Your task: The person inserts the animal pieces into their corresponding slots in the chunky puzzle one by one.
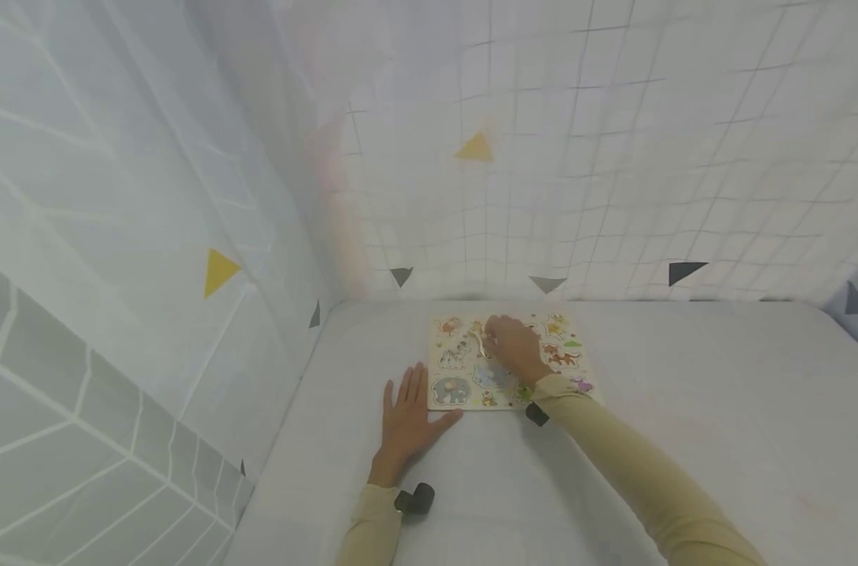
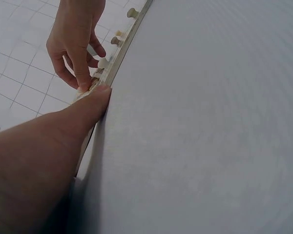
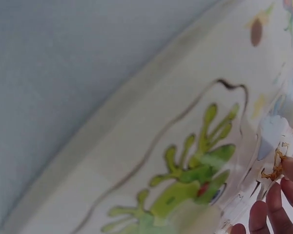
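An animal peg puzzle board (image 1: pixel 497 399) lies flat on the table. My right hand (image 1: pixel 515 346), over the board's upper middle, pinches a small puzzle piece (image 3: pixel 274 170) with a yellow-brown animal on it. That piece is tilted in the fingers. My left hand (image 1: pixel 409 420) rests on the table at the board's left side with fingers spread, its thumb (image 2: pixel 95 102) along the near edge. Closest to the left hand is the elephant piece (image 1: pixel 451 391); the zebra (image 1: pixel 453 358) stands above it. A green frog (image 3: pixel 185 187) shows large in the right wrist view, below the right hand.
The white table (image 1: pixel 690 417) stretches to both sides of the board. Behind it rises a white wall (image 1: pixel 584 212) with grid lines and triangles, and another wall (image 1: pixel 152 196) borders the left. Peg knobs (image 2: pixel 132 13) stick up from the board.
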Tool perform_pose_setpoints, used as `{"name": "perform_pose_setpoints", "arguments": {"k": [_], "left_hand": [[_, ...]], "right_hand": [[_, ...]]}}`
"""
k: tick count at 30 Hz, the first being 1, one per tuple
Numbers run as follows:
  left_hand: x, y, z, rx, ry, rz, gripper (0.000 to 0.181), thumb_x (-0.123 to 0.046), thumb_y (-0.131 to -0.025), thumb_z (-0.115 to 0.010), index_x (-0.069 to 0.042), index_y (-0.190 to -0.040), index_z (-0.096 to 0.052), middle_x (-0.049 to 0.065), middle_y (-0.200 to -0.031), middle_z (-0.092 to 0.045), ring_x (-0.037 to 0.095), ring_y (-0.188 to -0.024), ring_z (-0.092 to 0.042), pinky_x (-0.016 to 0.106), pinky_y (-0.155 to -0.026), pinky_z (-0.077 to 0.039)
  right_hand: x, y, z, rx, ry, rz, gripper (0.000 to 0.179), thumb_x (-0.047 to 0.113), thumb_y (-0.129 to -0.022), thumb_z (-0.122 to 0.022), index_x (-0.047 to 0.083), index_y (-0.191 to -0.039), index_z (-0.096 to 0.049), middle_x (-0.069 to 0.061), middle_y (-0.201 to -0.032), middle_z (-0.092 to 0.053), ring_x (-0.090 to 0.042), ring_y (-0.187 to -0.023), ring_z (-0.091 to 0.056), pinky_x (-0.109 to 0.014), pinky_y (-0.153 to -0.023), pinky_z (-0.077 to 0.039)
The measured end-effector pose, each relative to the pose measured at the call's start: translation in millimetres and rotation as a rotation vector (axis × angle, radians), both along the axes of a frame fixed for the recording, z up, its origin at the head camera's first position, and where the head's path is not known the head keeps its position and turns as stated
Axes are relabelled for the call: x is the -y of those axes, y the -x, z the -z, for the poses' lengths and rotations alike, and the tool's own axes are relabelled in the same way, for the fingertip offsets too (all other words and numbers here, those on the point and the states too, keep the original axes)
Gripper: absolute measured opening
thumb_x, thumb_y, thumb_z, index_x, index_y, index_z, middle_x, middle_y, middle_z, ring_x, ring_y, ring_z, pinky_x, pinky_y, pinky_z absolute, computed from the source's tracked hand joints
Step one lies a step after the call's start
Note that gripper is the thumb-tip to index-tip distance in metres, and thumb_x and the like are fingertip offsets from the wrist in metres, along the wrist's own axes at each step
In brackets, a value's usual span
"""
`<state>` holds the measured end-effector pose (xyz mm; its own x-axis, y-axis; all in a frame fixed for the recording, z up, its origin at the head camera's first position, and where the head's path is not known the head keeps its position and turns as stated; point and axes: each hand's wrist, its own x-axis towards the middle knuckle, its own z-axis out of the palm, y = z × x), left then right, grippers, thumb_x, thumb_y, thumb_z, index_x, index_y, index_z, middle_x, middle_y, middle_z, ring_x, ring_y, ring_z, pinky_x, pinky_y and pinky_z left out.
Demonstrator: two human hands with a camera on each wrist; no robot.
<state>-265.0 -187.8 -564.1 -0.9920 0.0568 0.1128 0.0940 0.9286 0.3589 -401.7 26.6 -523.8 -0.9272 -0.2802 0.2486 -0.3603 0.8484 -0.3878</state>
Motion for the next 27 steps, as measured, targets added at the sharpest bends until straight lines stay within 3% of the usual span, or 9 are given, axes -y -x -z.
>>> {"name": "perform_pose_setpoints", "arguments": {"k": [12,18,27], "left_hand": [[-3.1,-3.0,-2.3,0.026,-0.003,-0.010,0.106,-0.072,-0.090,-0.058,-0.007,-0.165,-0.018,0.008,-0.175,-0.018,0.029,-0.164,-0.015,0.058,-0.133,-0.004],[-3.6,-3.7,-6.4,0.020,-0.020,-0.009,0.105,-0.067,-0.089,-0.063,-0.006,-0.164,-0.022,0.011,-0.174,-0.022,0.032,-0.163,-0.018,0.060,-0.133,-0.006],[-0.9,-1.2,9.3,-0.018,0.015,-0.018,0.107,-0.076,-0.089,-0.056,-0.010,-0.165,-0.020,0.005,-0.175,-0.019,0.027,-0.163,-0.016,0.058,-0.133,-0.006]], "right_hand": [[-4,-3.8,4.1,0.014,0.012,-0.002,0.017,0.023,-0.097,-0.071,0.008,-0.105,-0.072,-0.011,-0.099,-0.073,-0.023,-0.076,-0.067,-0.035,-0.059,-0.056],[-4,-3.7,4.7,0.045,0.031,-0.011,0.019,0.024,-0.098,-0.069,0.008,-0.108,-0.072,-0.011,-0.104,-0.072,-0.024,-0.080,-0.068,-0.035,-0.060,-0.058],[-5,-1.9,9.2,0.045,-0.034,-0.015,0.024,0.027,-0.097,-0.070,0.009,-0.112,-0.076,-0.011,-0.107,-0.073,-0.023,-0.080,-0.068,-0.032,-0.058,-0.057]]}}
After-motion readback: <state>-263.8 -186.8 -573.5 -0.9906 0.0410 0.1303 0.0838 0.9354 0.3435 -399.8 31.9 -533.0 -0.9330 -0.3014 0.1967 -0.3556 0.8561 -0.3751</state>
